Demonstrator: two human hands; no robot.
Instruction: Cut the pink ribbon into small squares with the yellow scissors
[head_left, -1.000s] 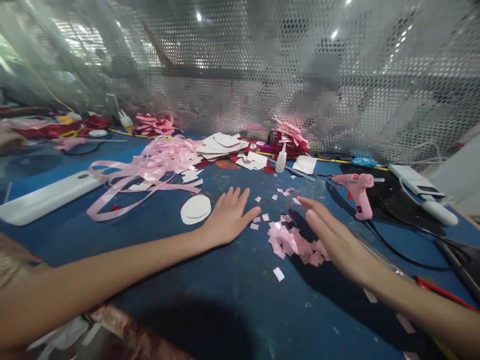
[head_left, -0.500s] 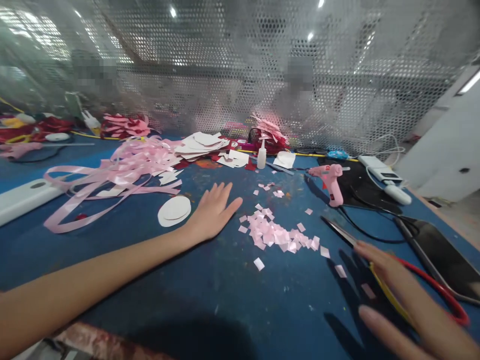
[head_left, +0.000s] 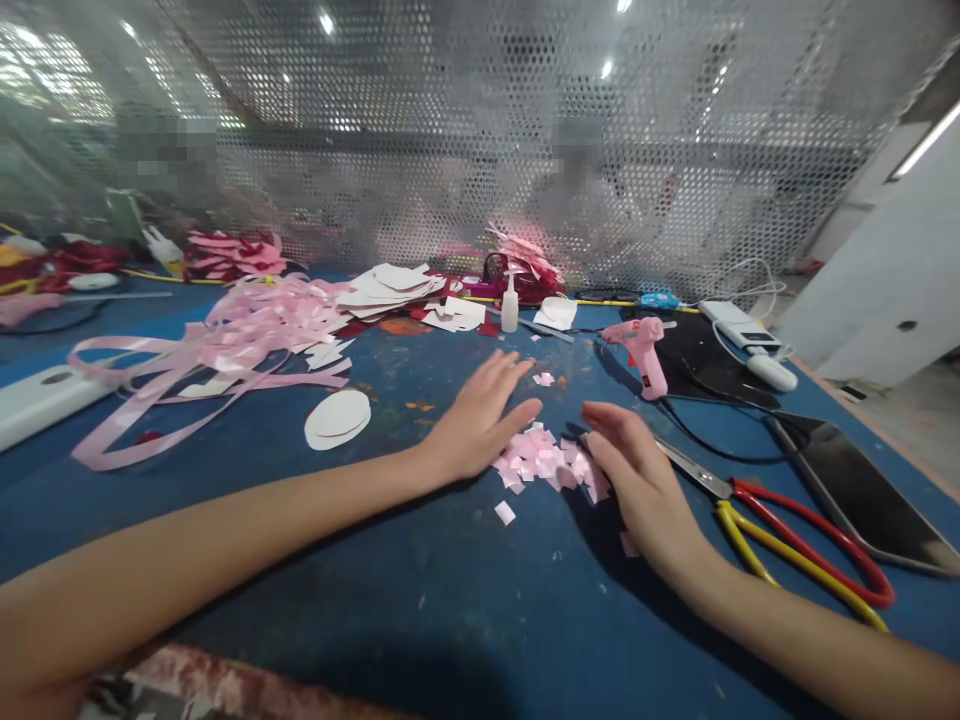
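A loose heap of small pink ribbon squares [head_left: 541, 458] lies on the blue table between my two hands. My left hand [head_left: 480, 420] rests at its left edge, palm down with fingers stretched out, holding nothing. On the right side, my right hand [head_left: 637, 480] is turned on edge, fingers extended, thumb near the pink squares; no object shows in it. Scissors [head_left: 780, 540] with one red and one yellow handle lie on the table just right of that hand, their blade tips partly hidden behind it. Two stacked white discs [head_left: 338, 419] lie left of my left hand.
Pink ribbon strips [head_left: 262, 335] pile up at the left, beside white cut sheets [head_left: 390, 287]. A small white bottle [head_left: 509, 308] stands at the back. At the right are a pink glue gun [head_left: 643, 352] with its cable and a dark phone [head_left: 862, 490]. Perforated metal [head_left: 450, 130] walls the far side.
My right hand has moved left and forward from over the scissors to the heap's right side. My left hand has slid right to its left edge, and the squares are more gathered.
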